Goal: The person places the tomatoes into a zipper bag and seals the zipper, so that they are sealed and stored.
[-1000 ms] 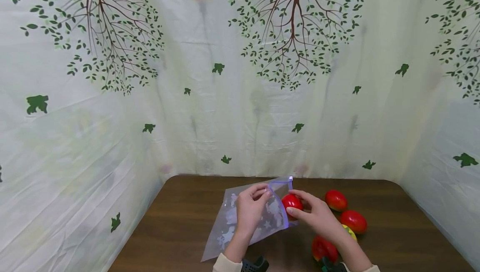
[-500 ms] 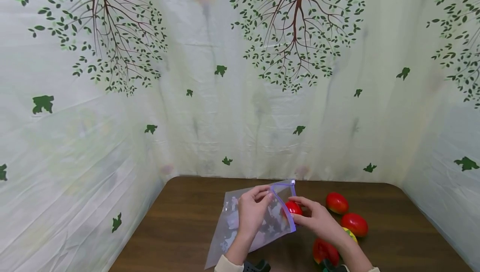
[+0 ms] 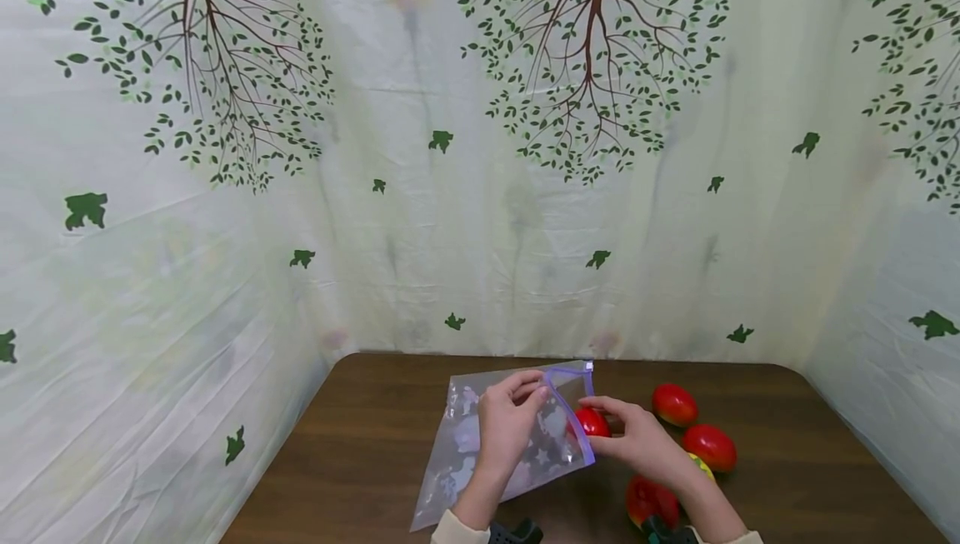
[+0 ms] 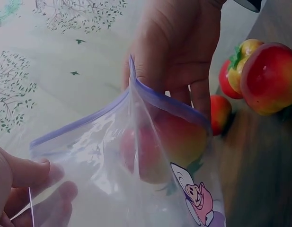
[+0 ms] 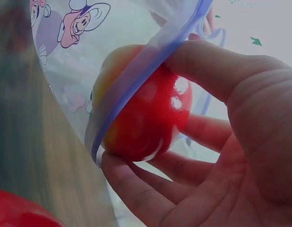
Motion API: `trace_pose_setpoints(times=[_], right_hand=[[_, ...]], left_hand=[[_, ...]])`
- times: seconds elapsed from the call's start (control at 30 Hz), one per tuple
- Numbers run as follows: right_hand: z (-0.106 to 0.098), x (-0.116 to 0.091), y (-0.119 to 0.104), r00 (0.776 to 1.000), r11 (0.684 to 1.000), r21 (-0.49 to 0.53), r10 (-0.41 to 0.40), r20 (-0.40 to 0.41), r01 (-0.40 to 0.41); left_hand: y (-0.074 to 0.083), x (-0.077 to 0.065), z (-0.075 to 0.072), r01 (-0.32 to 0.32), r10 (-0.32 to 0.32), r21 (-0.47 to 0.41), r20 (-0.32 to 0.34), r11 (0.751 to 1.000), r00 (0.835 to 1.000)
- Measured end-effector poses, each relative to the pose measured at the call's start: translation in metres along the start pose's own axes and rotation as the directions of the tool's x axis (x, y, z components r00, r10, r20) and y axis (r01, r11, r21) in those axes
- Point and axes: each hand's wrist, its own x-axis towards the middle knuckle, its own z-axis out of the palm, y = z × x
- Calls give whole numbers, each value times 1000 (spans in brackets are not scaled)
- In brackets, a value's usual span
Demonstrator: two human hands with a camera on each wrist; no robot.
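Note:
My left hand pinches the edge of a clear zip bag with a purple rim and printed cartoon figures. In the left wrist view its thumb and fingers grip the bag's side near the spread mouth. My right hand holds a glossy red-and-yellow fruit at that mouth. Seen from the right wrist, the fruit lies partly behind the purple rim, its thumb above and fingers beneath. Through the plastic in the left wrist view, the fruit's yellow side and a green leaf show.
Right of the right hand, several more fruits lie on the brown wooden table: a red one, another red one, a yellow one and a nearer red one. A leaf-printed curtain hangs behind the table.
The fruit has gone from in front of the bag's mouth to partly inside it. The bag's rim has shifted slightly right over the fruit, the left hand still gripping it.

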Motion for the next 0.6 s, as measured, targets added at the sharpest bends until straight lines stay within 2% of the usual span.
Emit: trace_pose_setpoints(times=[0.6], right_hand=[[-4, -4, -4, 999, 999, 22, -31, 37, 31]], left_hand=[[2, -3, 1, -12, 12, 33, -3, 999, 1000]])
